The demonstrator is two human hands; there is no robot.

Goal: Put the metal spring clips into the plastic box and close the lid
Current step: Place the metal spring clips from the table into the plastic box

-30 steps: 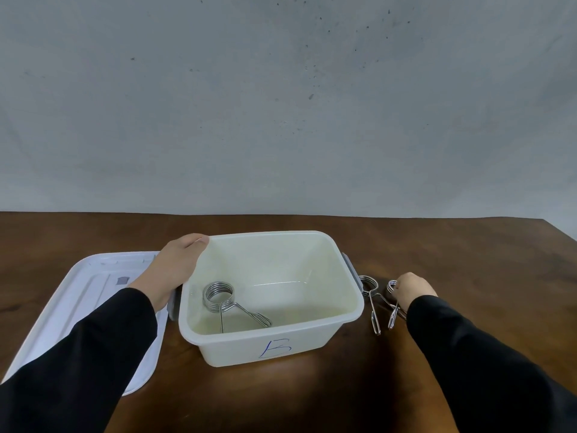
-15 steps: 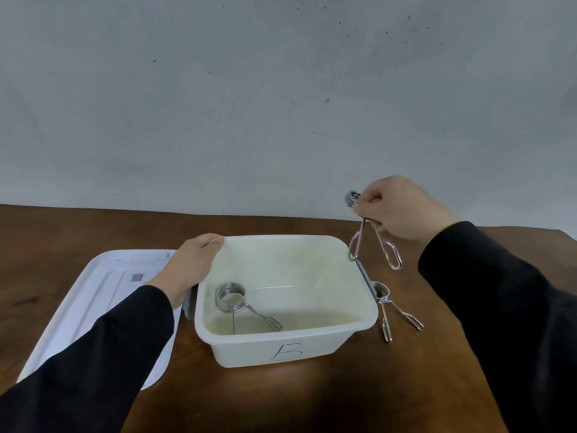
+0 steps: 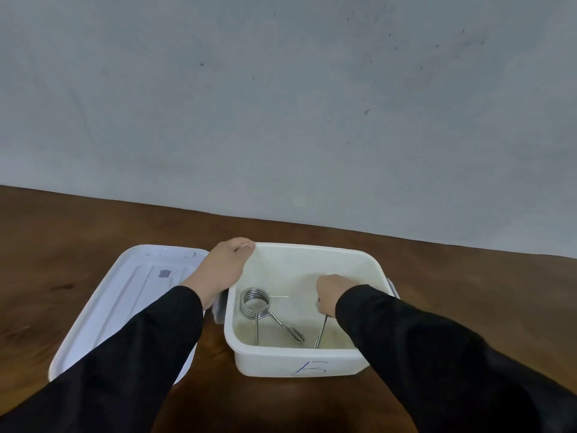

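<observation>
Curling closed around a thin wire clip, the right hand sits inside the plastic box, the clip's straight leg reaching down to the floor of the box. The left hand grips the box's far left rim, fingers folded over it. One more spring clip, a shiny steel coil with two looped legs, lies inside: two clips counted. One smooth white ribbed lid lies flat on the dark wooden table, left of the box.

Inside the plastic box, a coiled spring clip fills the left floor and the right hand the right; only the middle is free.
</observation>
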